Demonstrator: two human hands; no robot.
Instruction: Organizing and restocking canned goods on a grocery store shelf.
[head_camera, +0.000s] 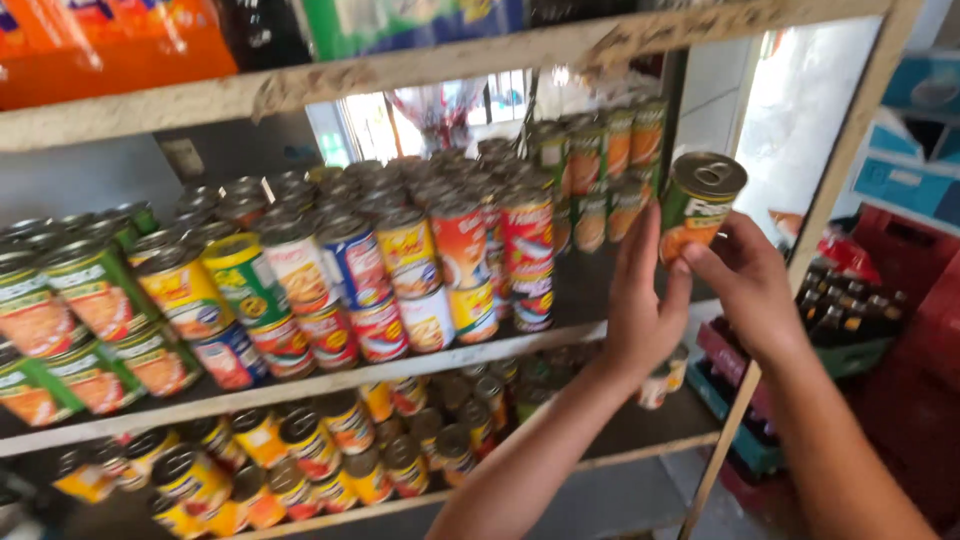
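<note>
Both hands hold one green-labelled tin can (700, 205) between them, raised at the right end of the middle shelf (300, 385). My left hand (640, 300) has its fingers stretched up along the can's left side, palm toward it. My right hand (745, 285) closes around the can's lower right side, thumb across the front of the label. The can stands nearly upright, its silver pull-tab lid tipped slightly toward me, and it touches nothing but my hands.

To the left, the middle shelf carries stacked rows of cans (400, 270) with red, yellow, blue and green labels. At the back right of that shelf is a stack of green and orange cans (600, 165) whose labels look like the one I hold. Just below and behind the held can, the shelf board appears dark and bare. A lower shelf holds more cans (330, 450), some lying loosely. To the right, past the wooden upright (830, 200), crates of dark bottles (850, 310) sit on the floor.

I judge the step in hand to be handling this single can at the shelf's open right end. Any next move calls for a steady two-handed hold, keeping the can upright and well clear of the neighbouring stacks, which look easy to topple.
</note>
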